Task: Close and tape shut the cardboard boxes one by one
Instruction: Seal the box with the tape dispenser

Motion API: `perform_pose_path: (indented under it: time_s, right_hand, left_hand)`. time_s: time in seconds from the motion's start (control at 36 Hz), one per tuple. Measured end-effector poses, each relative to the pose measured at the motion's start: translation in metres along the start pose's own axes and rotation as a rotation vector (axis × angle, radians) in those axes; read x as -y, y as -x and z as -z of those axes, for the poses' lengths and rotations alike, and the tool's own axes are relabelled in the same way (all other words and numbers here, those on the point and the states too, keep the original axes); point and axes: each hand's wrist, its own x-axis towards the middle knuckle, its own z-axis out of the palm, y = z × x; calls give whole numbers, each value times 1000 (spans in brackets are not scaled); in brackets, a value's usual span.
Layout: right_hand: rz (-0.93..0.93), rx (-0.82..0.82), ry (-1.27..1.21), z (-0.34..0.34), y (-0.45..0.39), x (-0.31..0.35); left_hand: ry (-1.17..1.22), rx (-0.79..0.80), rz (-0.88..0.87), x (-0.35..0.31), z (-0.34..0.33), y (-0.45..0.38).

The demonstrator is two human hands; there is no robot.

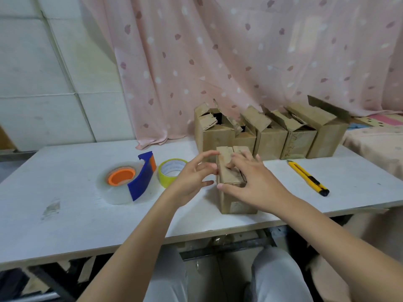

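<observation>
Since you'd pulled one small brown cardboard box (233,192) forward near the front edge of the white tabletop (76,214), apart from the row of open-flapped boxes (272,136) at the back, your right hand (255,184) lay spread flat over its top, probably to pin the flaps down. Your left hand (194,177) hovered loose and holding nothing just beside it, handy for the clear tape roll in its blue-and-orange dispenser (128,182) and the yellow tape roll (170,172).
</observation>
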Motion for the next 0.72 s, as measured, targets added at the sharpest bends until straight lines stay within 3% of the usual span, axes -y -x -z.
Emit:
perform_pose_path:
  time_s: [0.39,0.58,0.72]
  right_hand:
    - [32,-36,7,-4,0,-1]
    - [39,-17,-22,-4,0,-2]
    - [-2,-13,-99,-2,-2,0]
  left_hand:
    - [138,61,-16,6,6,-2]
    - [249,-55,23,13,-8,9]
    - [88,-92,63,25,-9,24]
